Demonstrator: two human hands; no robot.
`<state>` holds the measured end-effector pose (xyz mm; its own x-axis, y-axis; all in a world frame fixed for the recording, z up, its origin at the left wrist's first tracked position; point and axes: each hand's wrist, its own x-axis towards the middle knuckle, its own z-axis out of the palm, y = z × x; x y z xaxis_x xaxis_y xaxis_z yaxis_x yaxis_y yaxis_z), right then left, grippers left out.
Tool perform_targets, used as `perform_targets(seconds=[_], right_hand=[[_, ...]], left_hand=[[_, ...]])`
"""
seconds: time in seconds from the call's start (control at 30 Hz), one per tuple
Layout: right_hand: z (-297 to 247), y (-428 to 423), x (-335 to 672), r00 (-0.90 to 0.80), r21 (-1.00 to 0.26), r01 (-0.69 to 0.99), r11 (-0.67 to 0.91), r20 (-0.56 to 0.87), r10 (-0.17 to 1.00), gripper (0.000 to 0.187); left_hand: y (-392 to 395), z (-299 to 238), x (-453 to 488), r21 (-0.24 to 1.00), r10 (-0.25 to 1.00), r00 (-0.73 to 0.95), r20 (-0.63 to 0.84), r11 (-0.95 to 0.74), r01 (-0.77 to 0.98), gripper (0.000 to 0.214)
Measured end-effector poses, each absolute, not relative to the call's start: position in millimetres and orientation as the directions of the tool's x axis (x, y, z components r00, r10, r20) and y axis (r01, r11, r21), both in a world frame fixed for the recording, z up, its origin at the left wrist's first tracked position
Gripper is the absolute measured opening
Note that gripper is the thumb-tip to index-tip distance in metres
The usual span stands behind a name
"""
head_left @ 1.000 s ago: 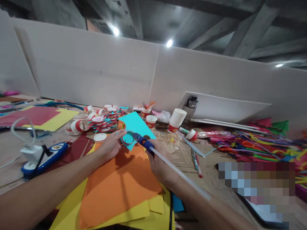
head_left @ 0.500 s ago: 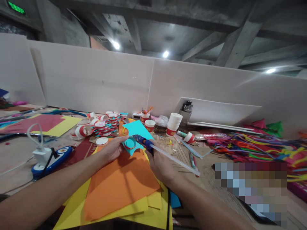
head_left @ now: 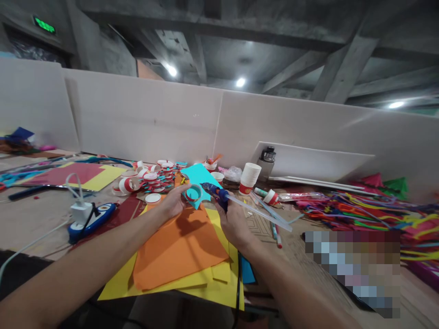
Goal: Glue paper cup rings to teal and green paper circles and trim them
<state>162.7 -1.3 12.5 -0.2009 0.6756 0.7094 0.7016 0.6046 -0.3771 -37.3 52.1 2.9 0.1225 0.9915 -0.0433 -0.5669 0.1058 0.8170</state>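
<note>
My left hand (head_left: 174,201) is closed on the near edge of a light blue paper sheet (head_left: 200,173). On that edge sits a small ring cut from a paper cup (head_left: 194,193), right beside my fingertips. My right hand (head_left: 235,224) grips a dark blue hot glue gun (head_left: 218,194), its nozzle pointing left at the ring's rim; I cannot tell whether they touch. A long clear glue stick (head_left: 259,213) juts out of the gun's back to the right. Under both hands lie orange paper (head_left: 178,251) and yellow sheets (head_left: 161,288).
Cut cup rings (head_left: 154,180) are piled behind my left hand. A stack of paper cups (head_left: 249,178) and a dark bottle (head_left: 266,162) stand at the back. Left is a blue power strip (head_left: 92,223); a black cord (head_left: 238,283) hangs near my right forearm. Pipe cleaners (head_left: 360,212) heap at right.
The view has swung a little, so the table items appear farther right. The glue gun's stick lies more level, and the ring is tilted somewhat more. Both hands keep their hold.
</note>
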Motion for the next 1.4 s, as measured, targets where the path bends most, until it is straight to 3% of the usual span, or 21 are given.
perform_targets(seconds=[0.2, 0.57, 0.87, 0.93, 1.0, 1.1, 1.17, 1.4], right_hand=[[10, 1, 163, -0.225, -0.335, 0.741, 0.582, 0.693, 0.685, 0.029], [6, 1, 159, -0.322, -0.259, 0.719, 0.645, 0.698, 0.639, 0.042], [7, 3, 158, -0.331, -0.204, 0.761, 0.616, 0.694, 0.639, 0.039], [8, 3, 158, -0.303, -0.248, 0.747, 0.616, 0.699, 0.648, 0.034], [9, 3, 157, -0.211, -0.380, 0.680, 0.626, 0.717, 0.665, 0.027], [10, 5, 155, -0.014, -0.656, 0.418, 0.629, 0.687, 0.726, 0.022], [12, 6, 153, 0.078, -0.757, 0.252, 0.603, 0.637, 0.767, 0.022], [23, 6, 146, 0.251, -0.719, 0.223, 0.658, 0.695, 0.674, 0.036]], left_hand=[[48, 0, -36, 0.789, 0.993, 0.095, 0.066, 0.006, -0.614, 0.013], [35, 7, -27, 0.782, 0.998, -0.014, 0.062, -0.057, -0.621, 0.016], [33, 4, -23, 0.792, 0.990, 0.007, 0.142, -0.109, -0.601, 0.020], [34, 5, -25, 0.778, 0.992, -0.005, 0.126, -0.101, -0.620, 0.018], [35, 5, -27, 0.755, 0.997, -0.017, 0.071, -0.065, -0.653, 0.017], [37, 4, -30, 0.703, 0.999, 0.033, 0.025, 0.006, -0.711, 0.015], [37, 3, -30, 0.674, 0.996, 0.080, 0.050, 0.025, -0.738, 0.013], [24, 5, -19, 0.676, 0.962, 0.205, 0.179, 0.031, -0.736, 0.018]])
